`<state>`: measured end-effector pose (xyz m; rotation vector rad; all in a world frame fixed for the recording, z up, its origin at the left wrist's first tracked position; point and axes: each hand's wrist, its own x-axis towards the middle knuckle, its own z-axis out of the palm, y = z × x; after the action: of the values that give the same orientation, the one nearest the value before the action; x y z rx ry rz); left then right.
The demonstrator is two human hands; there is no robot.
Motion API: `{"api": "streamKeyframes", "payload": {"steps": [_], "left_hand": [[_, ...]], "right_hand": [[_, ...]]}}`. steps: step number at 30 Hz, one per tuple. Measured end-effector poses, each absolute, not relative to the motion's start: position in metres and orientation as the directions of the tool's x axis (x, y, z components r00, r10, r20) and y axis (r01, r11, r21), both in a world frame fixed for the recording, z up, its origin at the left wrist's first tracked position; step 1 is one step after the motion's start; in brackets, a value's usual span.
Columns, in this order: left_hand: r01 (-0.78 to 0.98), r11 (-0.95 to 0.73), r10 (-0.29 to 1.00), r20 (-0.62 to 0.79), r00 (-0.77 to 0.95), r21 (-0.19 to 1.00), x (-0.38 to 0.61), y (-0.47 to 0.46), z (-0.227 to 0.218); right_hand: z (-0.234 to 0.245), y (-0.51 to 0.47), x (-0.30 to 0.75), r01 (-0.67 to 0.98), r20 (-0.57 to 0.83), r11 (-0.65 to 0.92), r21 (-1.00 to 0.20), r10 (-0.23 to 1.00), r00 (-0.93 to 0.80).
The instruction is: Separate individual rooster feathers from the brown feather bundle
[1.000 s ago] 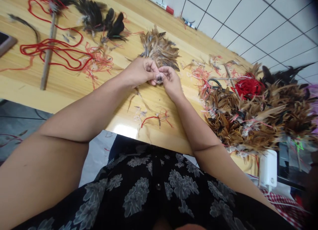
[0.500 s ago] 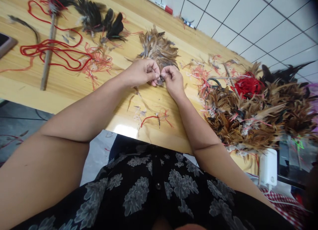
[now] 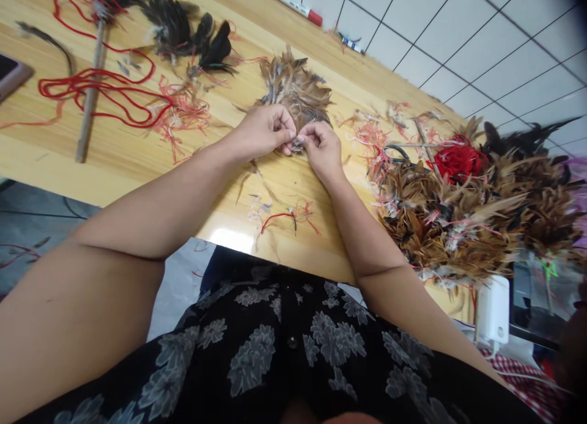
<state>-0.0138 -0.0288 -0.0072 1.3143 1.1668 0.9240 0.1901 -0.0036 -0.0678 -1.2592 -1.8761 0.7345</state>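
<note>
The right hand (image 3: 325, 148) edges outward from the left hand (image 3: 268, 129), both pinching, on what too small to tell, work seemingly centred on the feather bundle (image 3: 296, 85) beyond their fingertips (image 3: 288, 135)

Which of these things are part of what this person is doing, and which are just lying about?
In the job:
brown feather bundle
left hand and right hand, pinching at its near end
probably the brown feather pile, similar material

Seemingly just lying about:
red-capped marker
blue-and-white marker
phone at the left edge
</note>
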Motion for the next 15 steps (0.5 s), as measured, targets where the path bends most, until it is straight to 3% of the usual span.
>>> {"api": "streamKeyframes", "payload": {"steps": [7,11,15], "left_hand": [[0.091,0.163,0.963,-0.179,0.204,0.982,-0.004,-0.04,0.012],[0.026,0.278,0.95,-0.279,0.144,0.96,0.0,-0.043,0.024],[-0.004,0.277,0.944,-0.271,0.189,0.961,-0.005,-0.038,0.018]], "right_hand": [[-0.043,-0.032,0.183,0.665,0.288,0.355,-0.657,0.933,-0.214],[-0.034,-0.044,0.175,0.683,0.349,0.438,-0.585,0.896,-0.275],[-0.036,-0.044,0.174,0.625,0.377,0.505,-0.595,0.862,-0.338]]}}
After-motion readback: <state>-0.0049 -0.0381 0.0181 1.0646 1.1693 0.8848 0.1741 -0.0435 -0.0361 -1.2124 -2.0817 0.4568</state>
